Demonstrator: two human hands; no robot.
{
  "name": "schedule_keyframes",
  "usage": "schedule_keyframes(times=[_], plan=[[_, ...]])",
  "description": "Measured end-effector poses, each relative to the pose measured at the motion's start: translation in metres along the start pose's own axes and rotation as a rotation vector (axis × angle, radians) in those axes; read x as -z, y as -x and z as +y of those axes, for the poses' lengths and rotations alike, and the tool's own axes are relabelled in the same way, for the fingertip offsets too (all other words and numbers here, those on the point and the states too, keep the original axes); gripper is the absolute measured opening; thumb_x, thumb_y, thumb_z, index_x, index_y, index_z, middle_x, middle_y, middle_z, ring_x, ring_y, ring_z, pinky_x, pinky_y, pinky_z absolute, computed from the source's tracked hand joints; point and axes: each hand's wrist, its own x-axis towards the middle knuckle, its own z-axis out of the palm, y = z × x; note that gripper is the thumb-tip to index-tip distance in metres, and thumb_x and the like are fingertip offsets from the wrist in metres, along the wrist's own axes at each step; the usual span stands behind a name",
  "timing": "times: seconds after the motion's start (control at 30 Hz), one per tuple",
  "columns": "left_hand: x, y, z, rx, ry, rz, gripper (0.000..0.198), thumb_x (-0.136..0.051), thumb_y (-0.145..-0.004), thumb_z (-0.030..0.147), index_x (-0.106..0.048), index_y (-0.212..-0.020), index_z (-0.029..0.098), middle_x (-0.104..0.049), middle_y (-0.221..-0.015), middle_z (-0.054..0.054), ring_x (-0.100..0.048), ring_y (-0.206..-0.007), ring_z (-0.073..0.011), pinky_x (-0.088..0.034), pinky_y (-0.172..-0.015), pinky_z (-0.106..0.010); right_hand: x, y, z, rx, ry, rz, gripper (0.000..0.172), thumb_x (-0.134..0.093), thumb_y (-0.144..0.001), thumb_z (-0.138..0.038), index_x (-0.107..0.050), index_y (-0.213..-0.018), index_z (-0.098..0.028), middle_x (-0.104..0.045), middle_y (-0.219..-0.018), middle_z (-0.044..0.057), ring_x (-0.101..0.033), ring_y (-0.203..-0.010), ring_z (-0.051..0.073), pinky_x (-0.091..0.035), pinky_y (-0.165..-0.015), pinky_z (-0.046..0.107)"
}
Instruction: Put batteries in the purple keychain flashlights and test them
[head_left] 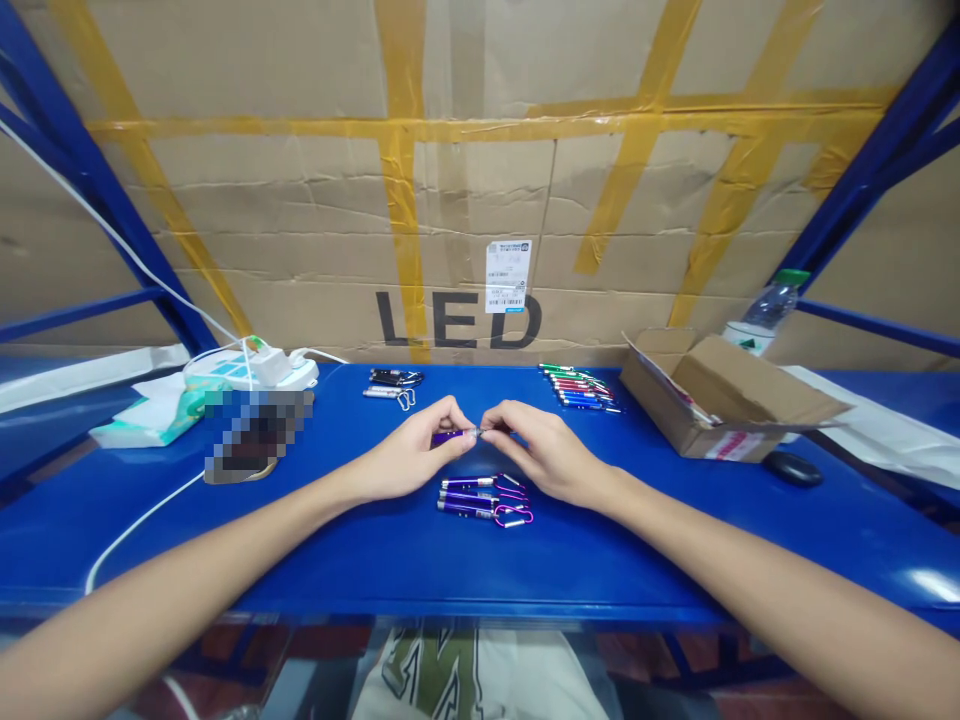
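Indoors, a person's left hand (420,447) pinches a purple tube (448,438) lying crosswise between both hands, while the right hand (551,450) pinches its tip. More purple tubes (466,498) lie just on the near side of the grip; a multicolored row (576,390) sits beyond it, rightward.

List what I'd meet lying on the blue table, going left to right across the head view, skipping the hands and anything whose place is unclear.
White-and-teal pack, black and silver tubes, purple tubes, green, red and blue tubes, open cardboard box.
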Motion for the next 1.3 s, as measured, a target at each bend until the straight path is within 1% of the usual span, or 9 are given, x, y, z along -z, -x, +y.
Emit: schedule_keyframes(times=[0.13,0.3,0.37,0.47,0.57,0.73,1.07,1.17,1.3], plan=[[0.004,0.004,-0.002,-0.218,-0.387,0.054,0.016,-0.054,-0.113,0.034,-0.058,-0.106,0.020,-0.066,-0.102,-0.005,-0.062,-0.091,-0.0191,-0.049,-0.083,-0.033,-0.004,-0.004,-0.007,-0.250,-0.345,0.016,0.022,-0.061,-0.110,-0.043,-0.063,-0.100,-0.023,-0.071,-0.088,0.001,-0.066,-0.079,0.017,-0.054,-0.075,0.032],[0.011,0.005,-0.005,-0.533,-0.812,0.022,0.026,-0.038,-0.117,0.022,-0.060,-0.104,0.019,-0.062,-0.090,-0.006,-0.052,-0.080,-0.0208,-0.046,-0.077,-0.034,-0.004,-0.011,-0.008,-0.573,-0.946,-0.079,0.037,-0.086,-0.090,-0.051,-0.069,-0.095,-0.018,-0.074,-0.083,0.002,-0.064,-0.067,0.012,-0.056,-0.067,0.028],[0.012,0.005,-0.004,-0.582,-0.871,0.024,0.028,-0.036,-0.117,0.020,-0.062,-0.109,0.019,-0.064,-0.091,-0.006,-0.053,-0.081,-0.0213,-0.046,-0.077,-0.034,-0.003,-0.013,-0.006,-0.676,-1.100,-0.127,0.039,-0.093,-0.083,-0.047,-0.070,-0.090,-0.016,-0.073,-0.080,0.001,-0.062,-0.063,0.010,-0.054,-0.065,0.025],[0.009,0.005,0.000,-0.511,-0.758,0.056,0.024,-0.042,-0.117,0.025,-0.064,-0.110,0.018,-0.066,-0.095,-0.007,-0.058,-0.085,-0.0208,-0.050,-0.080,-0.033,-0.003,-0.014,-0.003,-0.702,-1.167,-0.138,0.044,-0.097,-0.078,-0.048,-0.069,-0.088,-0.016,-0.072,-0.078,0.000,-0.062,-0.063,0.009,-0.053,-0.064,0.023],[0.004,0.004,0.003,-0.345,-0.549,0.093,0.019,-0.052,-0.114,0.032,-0.065,-0.112,0.018,-0.071,-0.102,-0.007,-0.066,-0.090,-0.0198,-0.053,-0.082,-0.032,-0.006,-0.013,-0.002,-0.597,-1.017,-0.028,0.047,-0.095,-0.079,-0.054,-0.066,-0.091,-0.018,-0.071,-0.079,-0.001,-0.063,-0.066,0.011,-0.054,-0.066,0.026],[-0.002,0.001,0.007,-0.076,-0.244,0.113,0.023,-0.061,-0.109,0.041,-0.068,-0.106,0.019,-0.076,-0.098,-0.003,-0.070,-0.086,-0.0180,-0.054,-0.075,-0.028,-0.006,-0.009,-0.007,-0.361,-0.521,0.042,0.034,-0.070,-0.103,-0.054,-0.063,-0.092,-0.022,-0.067,-0.080,-0.001,-0.065,-0.072,0.015,-0.055,-0.071,0.031],[0.002,0.004,0.002,-0.233,-0.476,0.026,0.022,-0.054,-0.113,0.038,-0.067,-0.110,0.021,-0.074,-0.101,-0.005,-0.068,-0.089,-0.0207,-0.053,-0.081,-0.032,-0.003,-0.009,0.003,-0.460,-0.692,-0.152,0.044,-0.069,-0.100,-0.063,-0.062,-0.094,-0.020,-0.068,-0.082,0.000,-0.061,-0.066,0.013,-0.053,-0.064,0.028],[0.002,0.002,0.004,-0.157,-0.400,0.070,0.021,-0.057,-0.112,0.040,-0.066,-0.111,0.021,-0.076,-0.104,-0.004,-0.071,-0.089,-0.0199,-0.054,-0.081,-0.031,0.007,-0.009,0.014,-0.367,-0.433,-0.119,0.041,-0.048,-0.113,-0.054,-0.060,-0.092,-0.021,-0.067,-0.083,0.001,-0.061,-0.071,0.015,-0.052,-0.070,0.031],[0.004,-0.001,0.005,-0.062,-0.380,0.100,0.025,-0.056,-0.111,0.044,-0.066,-0.113,0.021,-0.078,-0.104,-0.004,-0.071,-0.084,-0.0194,-0.054,-0.080,-0.031,0.025,-0.004,0.039,-0.149,0.094,-0.110,0.014,-0.061,-0.108,-0.035,-0.064,-0.105,-0.022,-0.067,-0.104,0.007,-0.062,-0.094,0.023,-0.049,-0.088,0.039]])
